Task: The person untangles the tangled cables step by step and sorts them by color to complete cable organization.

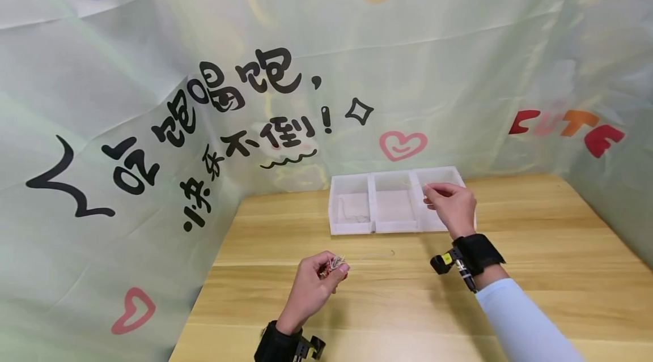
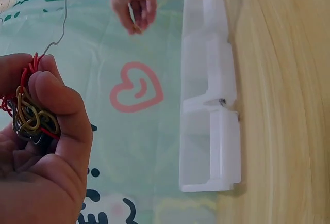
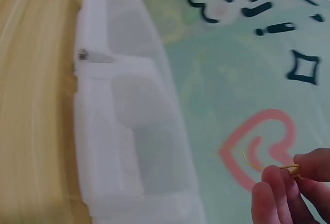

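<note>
My left hand (image 1: 312, 288) grips a tangled bundle of thin wires (image 1: 334, 265) between curled fingers and thumb. In the left wrist view the bundle (image 2: 32, 113) shows red, gold and dark strands, and one pale wire (image 2: 64, 22) sticks out past the fingertips. Over the right compartment of a white three-part box (image 1: 372, 203), my right hand (image 1: 454, 208) pinches a yellow wire (image 3: 290, 167) between thumb and fingertips. A thin pale wire (image 1: 354, 217) lies bent in the box's left compartment. No wire shows in the middle one.
The box stands on a wooden table (image 1: 541, 248), close to a printed cloth (image 1: 285, 11) that hangs behind and along both sides. Each wrist wears a black strap with a small camera (image 1: 442, 263).
</note>
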Demonstrator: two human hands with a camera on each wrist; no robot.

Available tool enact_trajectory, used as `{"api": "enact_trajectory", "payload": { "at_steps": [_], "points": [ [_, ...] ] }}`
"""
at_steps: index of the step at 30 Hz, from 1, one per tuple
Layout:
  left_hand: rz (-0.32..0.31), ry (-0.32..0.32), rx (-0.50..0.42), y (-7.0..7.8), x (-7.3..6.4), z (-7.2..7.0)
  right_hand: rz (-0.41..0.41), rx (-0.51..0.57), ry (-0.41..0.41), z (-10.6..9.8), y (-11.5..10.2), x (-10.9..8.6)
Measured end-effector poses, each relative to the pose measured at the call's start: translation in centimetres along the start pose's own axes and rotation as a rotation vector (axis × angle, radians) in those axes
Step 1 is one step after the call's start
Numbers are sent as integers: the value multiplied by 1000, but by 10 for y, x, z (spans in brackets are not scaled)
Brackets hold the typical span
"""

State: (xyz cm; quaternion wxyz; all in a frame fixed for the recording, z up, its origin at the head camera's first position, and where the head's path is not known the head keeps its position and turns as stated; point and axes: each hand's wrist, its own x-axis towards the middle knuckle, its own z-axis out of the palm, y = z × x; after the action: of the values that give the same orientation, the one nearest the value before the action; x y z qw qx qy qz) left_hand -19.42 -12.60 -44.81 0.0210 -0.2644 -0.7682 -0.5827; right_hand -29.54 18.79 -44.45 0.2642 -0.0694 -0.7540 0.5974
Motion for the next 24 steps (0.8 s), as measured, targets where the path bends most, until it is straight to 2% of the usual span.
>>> {"api": "enact_trajectory", "payload": {
  "at_steps": [3,5,9,12,15,21,24],
  "points": [
    [1,1,-4,-1,0,0,7,-77,-56,16,8,6],
    [-5,0,-4,2,0,0,9,-154,-143,24,14,9],
    [-21,1,9,20,0,-2,-28,-338,-351,33,19,10],
    [-30,1,19,32,0,-1,-68,-404,-411,30,18,7],
    [-24,10,26,31,2,0,-79,-386,-418,24,13,5],
    [-28,13,31,9,5,4,-79,-331,-457,15,5,-2],
    [-33,7,30,4,4,7,-103,-287,-477,12,-1,-8]
  ]
}}
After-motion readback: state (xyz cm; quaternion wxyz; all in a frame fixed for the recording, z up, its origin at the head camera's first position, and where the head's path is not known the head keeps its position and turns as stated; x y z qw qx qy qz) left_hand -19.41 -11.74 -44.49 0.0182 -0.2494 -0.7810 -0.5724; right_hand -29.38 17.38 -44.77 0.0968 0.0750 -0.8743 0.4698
